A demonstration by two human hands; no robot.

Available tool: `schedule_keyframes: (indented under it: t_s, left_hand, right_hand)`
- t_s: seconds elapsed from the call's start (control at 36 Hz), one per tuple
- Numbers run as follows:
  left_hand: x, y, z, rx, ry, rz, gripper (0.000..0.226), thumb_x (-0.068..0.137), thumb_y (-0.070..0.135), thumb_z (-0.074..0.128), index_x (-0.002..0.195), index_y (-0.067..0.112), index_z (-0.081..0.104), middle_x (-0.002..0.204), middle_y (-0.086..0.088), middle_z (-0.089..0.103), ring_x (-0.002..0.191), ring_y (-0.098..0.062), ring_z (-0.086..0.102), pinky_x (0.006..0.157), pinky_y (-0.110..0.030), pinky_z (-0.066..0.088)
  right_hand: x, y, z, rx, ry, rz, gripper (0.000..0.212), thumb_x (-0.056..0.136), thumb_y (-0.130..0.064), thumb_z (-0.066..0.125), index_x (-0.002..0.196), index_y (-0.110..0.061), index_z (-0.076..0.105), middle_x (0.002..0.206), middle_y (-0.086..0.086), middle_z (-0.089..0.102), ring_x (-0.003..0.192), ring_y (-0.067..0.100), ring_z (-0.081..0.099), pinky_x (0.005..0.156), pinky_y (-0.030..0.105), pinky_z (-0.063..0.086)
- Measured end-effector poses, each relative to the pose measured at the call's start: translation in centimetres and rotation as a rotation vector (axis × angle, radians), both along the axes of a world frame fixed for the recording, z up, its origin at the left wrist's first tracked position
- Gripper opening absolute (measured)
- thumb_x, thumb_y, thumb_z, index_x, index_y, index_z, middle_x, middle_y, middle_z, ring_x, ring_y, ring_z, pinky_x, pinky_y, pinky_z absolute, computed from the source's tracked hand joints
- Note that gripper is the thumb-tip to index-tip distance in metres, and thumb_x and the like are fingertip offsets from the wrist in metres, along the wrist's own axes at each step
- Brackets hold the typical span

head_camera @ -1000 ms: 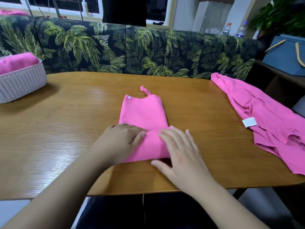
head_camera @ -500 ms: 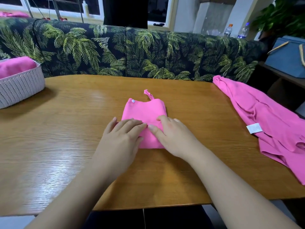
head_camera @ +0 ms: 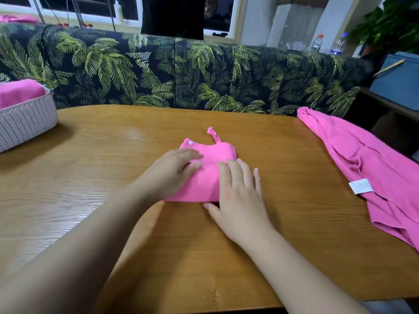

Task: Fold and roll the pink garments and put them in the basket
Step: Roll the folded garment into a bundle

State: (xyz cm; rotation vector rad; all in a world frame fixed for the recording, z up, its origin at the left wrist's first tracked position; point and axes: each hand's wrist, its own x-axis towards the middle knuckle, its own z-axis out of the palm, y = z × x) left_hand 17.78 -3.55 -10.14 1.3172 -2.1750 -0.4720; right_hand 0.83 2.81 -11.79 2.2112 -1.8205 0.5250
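Wooden table (head_camera: 113, 200) centre: left hand (head_camera: 169, 172) and right hand (head_camera: 238, 198), fingers nearly flat, gripping nothing, are pressing the half-rolled bright pink fabric garment (head_camera: 204, 175) — keep even pressure, edges aligned.

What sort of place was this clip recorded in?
Probably a home living or dining area: a wooden table stands against a palm-print sofa, with windows behind and a houseplant at the far right.

even indoor light | glare on table (head_camera: 140, 141) | wide-angle edge bending | slightly soft
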Motion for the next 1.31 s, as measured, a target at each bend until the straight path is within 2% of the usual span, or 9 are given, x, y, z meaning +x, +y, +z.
schedule_keyframes:
  t_s: [0.11, 0.19, 0.28, 0.42, 0.61, 0.89, 0.94, 1.22, 1.31]
  left_hand:
    - [1.6, 0.6, -2.1, 0.125, 0.402, 0.027, 0.084, 0.054, 0.075, 0.072, 0.121, 0.037, 0.038, 0.127, -0.002, 0.044, 0.115, -0.013, 0.051, 0.093, -0.029, 0.048]
    - [2.3, 1.1, -3.0, 0.130, 0.376, 0.029, 0.103, 0.043, 0.074, 0.076, 0.124, 0.033, 0.027, 0.123, 0.015, 0.041, 0.108, 0.011, 0.047, 0.085, -0.004, 0.039]
    - [2.8, 1.2, -3.4, 0.077, 0.319, 0.002, 0.091, 0.052, 0.058, 0.073, 0.126, 0.033, 0.025, 0.123, 0.022, 0.036, 0.108, 0.022, 0.040, 0.083, 0.003, 0.032]
    - [2.9, 1.8, -3.3, 0.068, 0.278, 0.015, 0.079, 0.062, 0.056, 0.069, 0.127, 0.040, 0.026, 0.120, 0.026, 0.041, 0.108, 0.015, 0.045, 0.082, -0.002, 0.036]
    - [2.9, 4.9, -3.2, 0.099, 0.272, 0.010, 0.081, 0.061, 0.073, 0.068, 0.130, 0.043, 0.037, 0.116, 0.028, 0.054, 0.106, 0.002, 0.057, 0.085, -0.036, 0.054]
    - [0.4, 12.8, -3.3, 0.117, 0.297, 0.099, 0.081, 0.052, 0.083, 0.063, 0.125, 0.054, 0.042, 0.096, 0.023, 0.064, 0.082, 0.003, 0.061, 0.071, -0.020, 0.047]
    - [-0.2, 14.4, -3.6, 0.134, 0.351, 0.123, 0.082, 0.052, 0.089, 0.056, 0.124, 0.054, 0.044, 0.097, 0.020, 0.068, 0.086, 0.000, 0.064, 0.077, -0.030, 0.052]
    - [-1.1, 16.2, -3.2, 0.210, 0.352, 0.163, 0.092, 0.055, 0.091, 0.052, 0.137, 0.052, 0.036, 0.122, 0.019, 0.058, 0.103, -0.001, 0.057, 0.094, -0.032, 0.048]
    - [-0.9, 15.8, -2.6, -0.095, 0.162, 0.234, 0.082, 0.072, 0.077, 0.050, 0.142, 0.039, 0.031, 0.129, 0.011, 0.044, 0.118, -0.011, 0.046, 0.101, -0.034, 0.040]
  right_hand:
    - [-0.6, -1.6, 0.6, 0.056, -0.017, 0.028, 0.094, 0.055, -0.041, 0.088, 0.132, -0.005, 0.047, 0.127, 0.011, 0.052, 0.122, 0.032, 0.046, 0.101, 0.048, 0.044]
    - [-0.7, -2.6, 1.1, 0.099, -0.034, 0.051, 0.092, 0.066, -0.048, 0.081, 0.138, -0.009, 0.039, 0.134, 0.007, 0.045, 0.125, 0.028, 0.038, 0.103, 0.039, 0.037]
    - [-0.9, -3.1, 1.2, 0.114, -0.052, 0.058, 0.092, 0.070, -0.057, 0.074, 0.141, -0.014, 0.034, 0.137, 0.003, 0.041, 0.125, 0.023, 0.035, 0.102, 0.036, 0.036]
    - [-1.5, -3.2, 1.4, 0.119, -0.037, 0.078, 0.094, 0.070, -0.064, 0.070, 0.143, -0.016, 0.034, 0.138, 0.002, 0.042, 0.124, 0.024, 0.037, 0.101, 0.037, 0.038]
    - [-3.9, -1.5, 2.8, 0.272, -0.065, 0.200, 0.103, 0.064, -0.070, 0.070, 0.146, -0.021, 0.031, 0.142, -0.002, 0.037, 0.128, 0.019, 0.034, 0.107, 0.038, 0.035]
    - [-7.4, 4.2, 2.7, 0.267, -0.164, 0.355, 0.094, 0.058, -0.080, 0.055, 0.133, -0.023, 0.049, 0.128, -0.011, 0.044, 0.116, 0.009, 0.043, 0.090, 0.020, 0.034]
    - [-7.8, 5.4, 3.0, 0.265, -0.140, 0.357, 0.096, 0.056, -0.081, 0.053, 0.133, -0.025, 0.050, 0.128, -0.013, 0.047, 0.115, 0.005, 0.041, 0.086, 0.013, 0.029]
    - [-7.8, 8.2, 2.2, 0.322, -0.303, 0.249, 0.105, 0.054, -0.081, 0.055, 0.143, -0.026, 0.039, 0.132, -0.021, 0.033, 0.121, -0.004, 0.028, 0.097, 0.006, 0.019]
    - [-7.4, 7.5, 2.6, 0.373, -0.302, 0.216, 0.098, 0.062, -0.067, 0.072, 0.144, -0.027, 0.037, 0.133, -0.019, 0.034, 0.124, -0.001, 0.027, 0.101, 0.016, 0.023]
